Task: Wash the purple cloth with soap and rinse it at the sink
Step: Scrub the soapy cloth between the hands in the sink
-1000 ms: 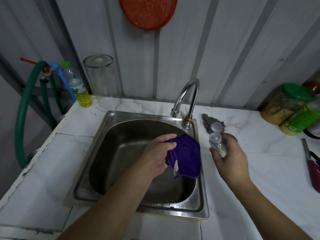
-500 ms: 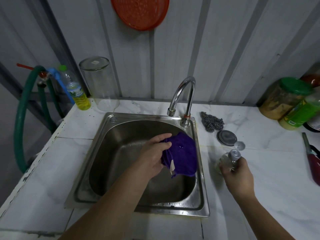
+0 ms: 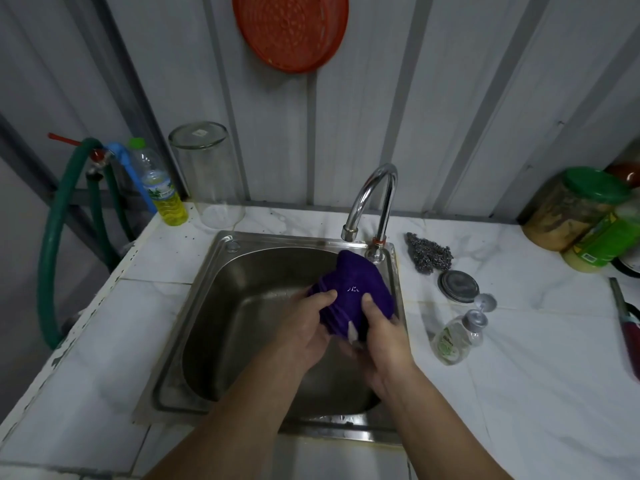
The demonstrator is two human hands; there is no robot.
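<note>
The purple cloth (image 3: 353, 285) is bunched up over the right side of the steel sink (image 3: 214, 271), below the curved tap (image 3: 372, 199). A small streak of white soap shows on its top. My left hand (image 3: 304, 327) grips the cloth's left side and my right hand (image 3: 384, 337) grips its right side, thumbs on top. A white tag hangs from the cloth between my hands. The small clear soap bottle (image 3: 455, 341) lies on the marble counter right of the sink, cap open. No water runs from the tap.
A steel scourer (image 3: 429, 252) and a round metal lid (image 3: 457, 285) lie right of the tap. Green-lidded jars (image 3: 575, 206) stand at the far right. A glass jar (image 3: 211, 174), a yellow-liquid bottle (image 3: 162, 188) and a green hose (image 3: 55, 237) are at the left.
My right hand put the soap bottle down on the counter and came over to grip the cloth alongside my left hand.
</note>
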